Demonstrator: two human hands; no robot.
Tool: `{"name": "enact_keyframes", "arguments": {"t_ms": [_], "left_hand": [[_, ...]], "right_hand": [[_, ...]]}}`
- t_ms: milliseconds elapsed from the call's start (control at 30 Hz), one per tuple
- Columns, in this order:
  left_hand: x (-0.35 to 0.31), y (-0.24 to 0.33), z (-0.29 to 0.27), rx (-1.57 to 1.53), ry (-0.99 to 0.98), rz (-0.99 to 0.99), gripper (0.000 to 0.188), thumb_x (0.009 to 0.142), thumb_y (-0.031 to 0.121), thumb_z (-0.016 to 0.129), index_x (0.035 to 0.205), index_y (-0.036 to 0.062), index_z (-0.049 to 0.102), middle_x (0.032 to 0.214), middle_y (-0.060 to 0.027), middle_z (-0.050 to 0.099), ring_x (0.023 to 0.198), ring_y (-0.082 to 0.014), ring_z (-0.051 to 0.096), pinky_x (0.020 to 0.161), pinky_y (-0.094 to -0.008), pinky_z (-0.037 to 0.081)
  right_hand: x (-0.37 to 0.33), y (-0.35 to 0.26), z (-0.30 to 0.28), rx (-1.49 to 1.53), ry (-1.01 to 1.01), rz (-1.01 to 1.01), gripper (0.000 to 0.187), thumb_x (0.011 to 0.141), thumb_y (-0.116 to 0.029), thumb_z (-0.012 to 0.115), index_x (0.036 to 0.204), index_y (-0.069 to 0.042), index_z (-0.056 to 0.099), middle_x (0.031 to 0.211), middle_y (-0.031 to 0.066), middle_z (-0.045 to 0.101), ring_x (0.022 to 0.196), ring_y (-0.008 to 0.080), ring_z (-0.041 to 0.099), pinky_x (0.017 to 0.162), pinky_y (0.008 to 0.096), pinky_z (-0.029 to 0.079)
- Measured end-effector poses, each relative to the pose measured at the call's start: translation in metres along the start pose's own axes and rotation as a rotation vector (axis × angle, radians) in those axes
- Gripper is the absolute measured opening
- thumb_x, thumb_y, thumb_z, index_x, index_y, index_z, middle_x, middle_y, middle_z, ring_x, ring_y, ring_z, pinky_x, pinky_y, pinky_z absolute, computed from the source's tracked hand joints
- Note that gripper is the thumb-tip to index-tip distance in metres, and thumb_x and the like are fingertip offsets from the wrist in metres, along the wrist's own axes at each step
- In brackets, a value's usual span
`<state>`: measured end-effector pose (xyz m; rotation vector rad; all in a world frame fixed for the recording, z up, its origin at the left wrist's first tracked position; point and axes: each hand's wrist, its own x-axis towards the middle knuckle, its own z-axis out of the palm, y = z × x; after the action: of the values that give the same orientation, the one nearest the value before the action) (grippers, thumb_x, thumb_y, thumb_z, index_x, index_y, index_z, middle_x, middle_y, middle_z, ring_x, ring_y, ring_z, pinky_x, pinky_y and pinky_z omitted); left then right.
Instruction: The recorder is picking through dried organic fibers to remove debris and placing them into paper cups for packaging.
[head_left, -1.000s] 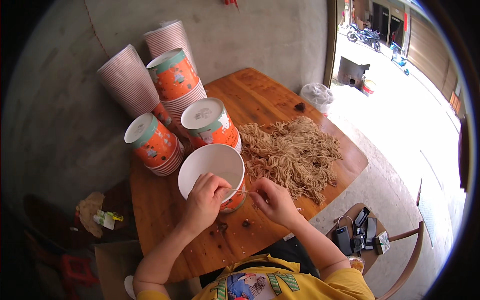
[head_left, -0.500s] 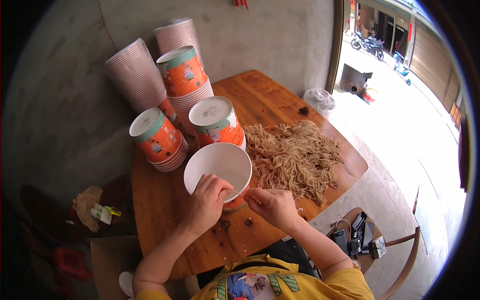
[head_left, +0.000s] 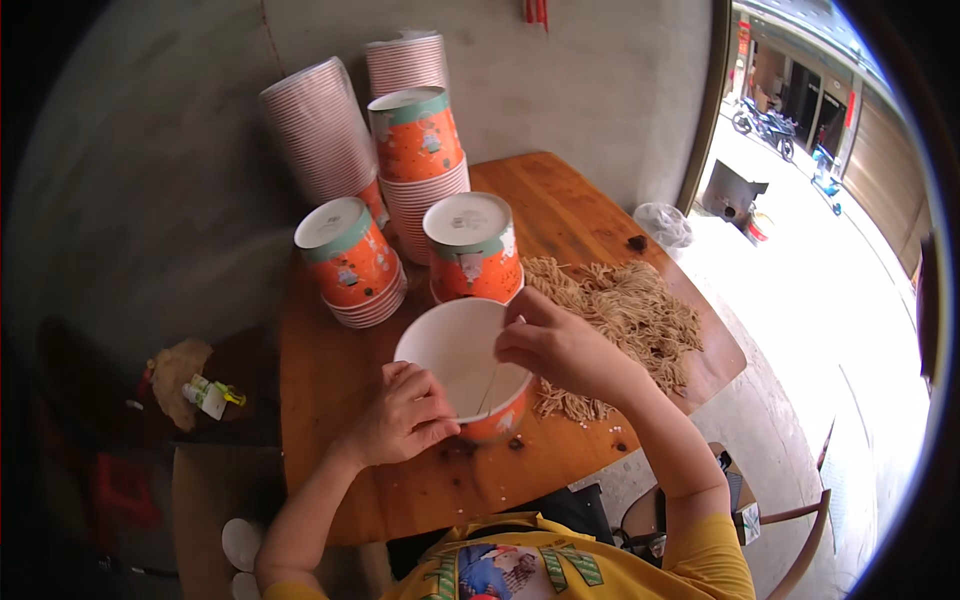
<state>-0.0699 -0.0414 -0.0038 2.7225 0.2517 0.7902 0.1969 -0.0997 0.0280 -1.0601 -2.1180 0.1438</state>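
While the left hand (head_left: 408, 412) sits at the lower left edge of a big white and orange paper tub (head_left: 440, 345), the right hand (head_left: 550, 345) is up over the tub's right side, all in the head view. The left fingers are curled, with the thumb by the rim, and I cannot tell if they grip it. The right fingertips are pinched on a thin string (head_left: 490, 388) that hangs down inside the tub, toward the near rim. The tub stands open side up in the middle of the picture, on a brown wooden table (head_left: 390, 500).

Right of the tub, a messy heap of tan yarn (head_left: 620, 325) lies on the table, partly behind the right arm. In the upper left are a short stack of upside-down tubs (head_left: 355, 265), another stack just behind the open tub (head_left: 472, 245), and a taller stack (head_left: 420, 150). Their round white bottoms have small grey print, too tiny to read. At the lower edge, a yellow shirt (head_left: 640, 580) has green letters and a picture. A motorbike (head_left: 765, 127) stands outside, at the upper right.
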Motion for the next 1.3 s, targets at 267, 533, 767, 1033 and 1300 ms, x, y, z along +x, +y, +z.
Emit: {"name": "enact_keyframes", "arguments": {"t_ms": [267,533,767,1033,1300], "left_hand": [[-0.012,0.005,0.012,0.086,0.241,-0.33,0.006,0.083,0.013,0.066,0.083,0.0107,0.06,0.087,-0.0018,0.057,0.09,-0.0223,0.055,0.092,-0.0393,0.033],[-0.006,0.012,0.032,0.172,0.421,-0.569,0.007,0.084,0.014,0.065,0.084,0.0096,0.059,0.085,-0.0023,0.06,0.092,-0.0231,0.056,0.092,-0.0414,0.034],[-0.009,0.01,0.029,0.284,0.341,-0.529,0.011,0.081,0.018,0.066,0.081,0.0105,0.058,0.078,-0.0026,0.058,0.09,-0.0225,0.055,0.097,-0.0454,0.029],[0.013,0.005,0.03,0.221,0.319,-0.643,0.013,0.085,0.023,0.068,0.084,0.0106,0.066,0.068,-0.0001,0.062,0.076,-0.0201,0.058,0.097,-0.0422,0.03],[0.017,0.002,0.035,0.223,0.332,-0.646,0.01,0.086,0.021,0.066,0.085,0.0118,0.066,0.068,0.0009,0.064,0.073,-0.0203,0.059,0.095,-0.0402,0.032]], "right_hand": [[0.027,-0.012,0.068,0.063,-0.12,0.111,0.009,0.087,-0.014,0.063,0.09,-0.005,0.063,0.078,0.0135,0.067,0.076,0.0345,0.066,0.068,0.0414,0.054],[0.028,-0.008,0.078,0.027,-0.091,0.158,0.013,0.088,-0.014,0.062,0.099,-0.008,0.061,0.084,0.0143,0.069,0.078,0.0341,0.067,0.068,0.0431,0.055],[0.03,0.001,0.067,-0.086,-0.045,0.105,0.028,0.087,-0.012,0.062,0.112,-0.01,0.05,0.084,0.0146,0.069,0.077,0.0353,0.068,0.064,0.0445,0.055],[0.03,0.005,0.072,0.066,-0.078,0.184,0.023,0.087,-0.012,0.064,0.107,-0.008,0.053,0.082,0.0138,0.069,0.077,0.0333,0.068,0.068,0.0416,0.055],[0.031,0.014,0.063,0.187,-0.037,0.151,0.016,0.087,-0.01,0.062,0.103,-0.008,0.059,0.084,0.0136,0.069,0.08,0.0325,0.068,0.07,0.0395,0.055]]}}
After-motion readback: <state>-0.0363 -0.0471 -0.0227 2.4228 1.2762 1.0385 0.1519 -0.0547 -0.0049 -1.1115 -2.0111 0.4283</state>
